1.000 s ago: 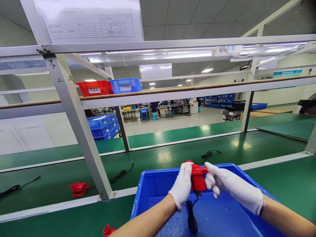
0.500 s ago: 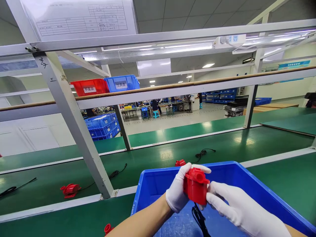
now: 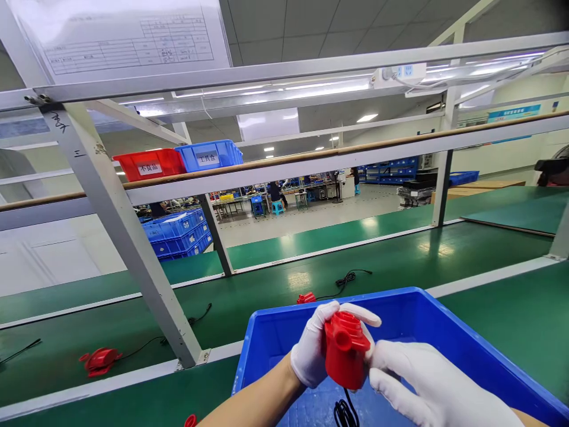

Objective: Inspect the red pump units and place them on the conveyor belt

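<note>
While above the blue bin (image 3: 444, 332), our left hand (image 3: 311, 350) and right hand (image 3: 427, 385), fingers (image 3: 360, 311) grasping the red pump (image 3: 344, 350) at lower centre

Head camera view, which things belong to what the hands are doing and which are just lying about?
In hand:
left hand
right hand
red pump
black cord
blue bin

Lying about:
red pumps on the belt
shelf bins, red and blue

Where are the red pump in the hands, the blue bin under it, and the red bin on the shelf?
red pump (image 3: 345, 354), head view, body.
blue bin (image 3: 448, 332), head view, inner right wall.
red bin (image 3: 151, 164), head view, front wall.
</note>
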Demonstrator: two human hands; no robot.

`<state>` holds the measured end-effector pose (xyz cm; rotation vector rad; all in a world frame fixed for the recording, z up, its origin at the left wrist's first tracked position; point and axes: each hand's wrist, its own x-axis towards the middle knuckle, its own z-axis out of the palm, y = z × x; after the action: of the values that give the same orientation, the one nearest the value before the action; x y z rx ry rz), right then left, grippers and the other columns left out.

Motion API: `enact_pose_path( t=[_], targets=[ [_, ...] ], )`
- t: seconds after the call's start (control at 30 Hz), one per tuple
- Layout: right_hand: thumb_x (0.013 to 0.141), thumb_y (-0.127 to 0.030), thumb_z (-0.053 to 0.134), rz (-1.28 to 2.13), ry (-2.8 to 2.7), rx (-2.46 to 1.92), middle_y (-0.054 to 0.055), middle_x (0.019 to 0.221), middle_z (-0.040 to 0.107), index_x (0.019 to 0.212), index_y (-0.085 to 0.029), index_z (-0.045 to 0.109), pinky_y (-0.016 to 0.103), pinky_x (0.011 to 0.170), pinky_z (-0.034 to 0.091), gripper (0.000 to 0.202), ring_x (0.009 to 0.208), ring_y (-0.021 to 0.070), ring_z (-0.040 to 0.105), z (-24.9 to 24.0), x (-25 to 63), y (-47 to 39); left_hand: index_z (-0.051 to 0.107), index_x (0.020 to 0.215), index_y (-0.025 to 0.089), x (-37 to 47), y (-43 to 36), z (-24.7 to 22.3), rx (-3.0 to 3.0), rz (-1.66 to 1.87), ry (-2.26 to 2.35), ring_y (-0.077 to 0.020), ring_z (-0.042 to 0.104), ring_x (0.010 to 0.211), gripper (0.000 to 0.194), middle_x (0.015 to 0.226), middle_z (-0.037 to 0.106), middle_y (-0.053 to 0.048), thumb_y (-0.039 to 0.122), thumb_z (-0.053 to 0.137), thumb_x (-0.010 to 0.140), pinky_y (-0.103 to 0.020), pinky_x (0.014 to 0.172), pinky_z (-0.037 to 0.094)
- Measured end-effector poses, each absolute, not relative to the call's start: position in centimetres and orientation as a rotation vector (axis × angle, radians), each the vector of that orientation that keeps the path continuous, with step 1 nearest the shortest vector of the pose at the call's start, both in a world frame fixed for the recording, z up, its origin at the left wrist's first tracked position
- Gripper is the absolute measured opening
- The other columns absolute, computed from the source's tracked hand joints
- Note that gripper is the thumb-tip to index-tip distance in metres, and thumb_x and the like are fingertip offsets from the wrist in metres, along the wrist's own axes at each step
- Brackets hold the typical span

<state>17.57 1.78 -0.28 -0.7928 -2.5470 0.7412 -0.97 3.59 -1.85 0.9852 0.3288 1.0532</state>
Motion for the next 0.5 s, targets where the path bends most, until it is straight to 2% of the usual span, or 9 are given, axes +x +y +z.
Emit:
enact_pose_path(
  t=[0.17,0.23,0.33,0.5],
  targets=[
    [0.102,-0.049,0.029,0.653,-2.547,-0.795,-0.002,0.081,0.059,0.087,-0.023,0.054,0.023,0.066,0.036,0.04,0.071,0.0131,0.051,-0.5,17.9,1.8,0.062,0.113,0.002,-1.3,4.4,-2.4,0.983,0.921,0.243,-0.02,0.057,0.041,0.071,0.07,0.066,-0.012,0.06,0.029,0.089,-0.028,0.035,0.041],
    [0.102,-0.047,0.029,0.636,-2.546,-0.753,-0.002,0.079,0.058,0.086,-0.023,0.053,0.022,0.065,0.036,0.037,0.07,0.0124,0.05,-0.5,17.9,1.7,0.059,0.118,0.001,-1.5,4.6,-2.6,0.989,0.87,0.225,-0.0208,0.057,0.039,0.073,0.071,0.066,-0.012,0.06,0.028,0.088,-0.027,0.032,0.039],
    [0.103,-0.046,0.029,0.616,-2.553,-0.714,-0.003,0.078,0.058,0.084,-0.023,0.052,0.021,0.064,0.036,0.037,0.068,0.012,0.049,-0.4,17.8,1.8,0.058,0.12,-0.002,-1.6,4.7,-2.7,0.987,0.857,0.247,-0.0193,0.057,0.043,0.076,0.07,0.066,-0.013,0.061,0.031,0.086,-0.026,0.038,0.042],
    [0.102,-0.049,0.028,0.624,-2.558,-0.698,-0.002,0.077,0.058,0.084,-0.022,0.051,0.022,0.063,0.036,0.039,0.066,0.0122,0.047,-0.2,17.5,2.0,0.064,0.113,-0.003,-1.5,4.1,-1.8,1.001,0.918,0.326,-0.019,0.059,0.06,0.075,0.072,0.065,-0.013,0.061,0.038,0.082,-0.028,0.059,0.046]
  ],
)
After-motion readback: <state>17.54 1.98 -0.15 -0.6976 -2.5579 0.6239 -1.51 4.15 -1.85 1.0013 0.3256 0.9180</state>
